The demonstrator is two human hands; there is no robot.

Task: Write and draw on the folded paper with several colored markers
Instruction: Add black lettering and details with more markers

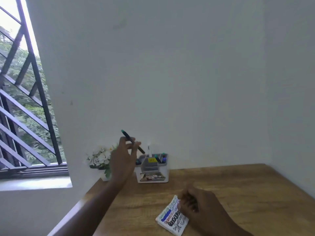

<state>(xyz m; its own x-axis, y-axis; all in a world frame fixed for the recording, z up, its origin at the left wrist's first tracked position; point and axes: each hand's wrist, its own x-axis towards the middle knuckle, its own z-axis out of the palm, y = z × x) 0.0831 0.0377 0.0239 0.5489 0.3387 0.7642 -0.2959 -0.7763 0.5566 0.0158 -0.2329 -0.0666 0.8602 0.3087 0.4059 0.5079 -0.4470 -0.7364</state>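
- Left hand (123, 156) raised above the far left part of the wooden table (238, 188), fingers pinched round a dark marker with a teal end (132, 141), held tilted, teal end up and to the left.
- Right hand (197, 202) low on the near side, well apart from the left, fingers curled, resting on the right edge of the folded paper (172, 218); whether gripping anything could not be told.
- Folded paper lying flat on the table, covered in coloured writing and a blue block.
- Grey and white organiser (153, 169) standing at the far edge against the wall, more markers upright in it.
- White flowers (100, 158) just left of the organiser.
- Barred window (25, 99) far left.
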